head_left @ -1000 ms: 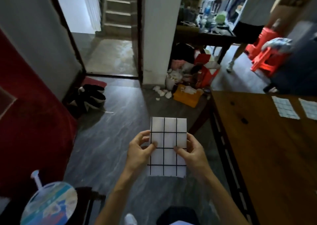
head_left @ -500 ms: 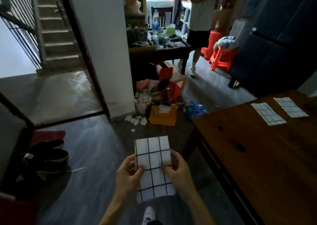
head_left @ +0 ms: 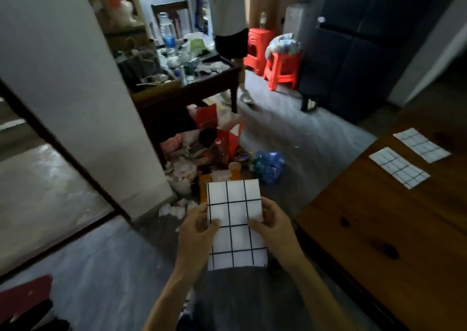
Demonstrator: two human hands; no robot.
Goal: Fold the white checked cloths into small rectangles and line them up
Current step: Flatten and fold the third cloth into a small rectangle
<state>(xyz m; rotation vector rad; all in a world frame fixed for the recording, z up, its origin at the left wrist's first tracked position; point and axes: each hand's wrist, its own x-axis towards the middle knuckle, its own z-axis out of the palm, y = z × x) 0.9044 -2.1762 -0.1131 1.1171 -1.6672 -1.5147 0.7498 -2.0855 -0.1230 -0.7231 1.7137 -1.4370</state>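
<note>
I hold a folded white checked cloth (head_left: 235,219) upright in front of me, over the floor. My left hand (head_left: 195,232) pinches its left edge and my right hand (head_left: 274,225) pinches its right edge, thumbs on the front face. To the right stands a brown wooden table (head_left: 379,229). On its far part lie two folded checked cloths, one nearer (head_left: 398,167) and one farther (head_left: 421,145), side by side and flat.
A pile of rubbish (head_left: 212,153) with a blue bag (head_left: 270,165) lies on the floor ahead by a white pillar (head_left: 75,90). A person (head_left: 228,27) stands beyond a dark cluttered table (head_left: 192,78), near red stools (head_left: 280,69). Dark shoes (head_left: 27,315) sit at the lower left.
My view has swung to the right and the table with its two cloths has come closer. Both hands keep the cloth between them, now slightly tilted.
</note>
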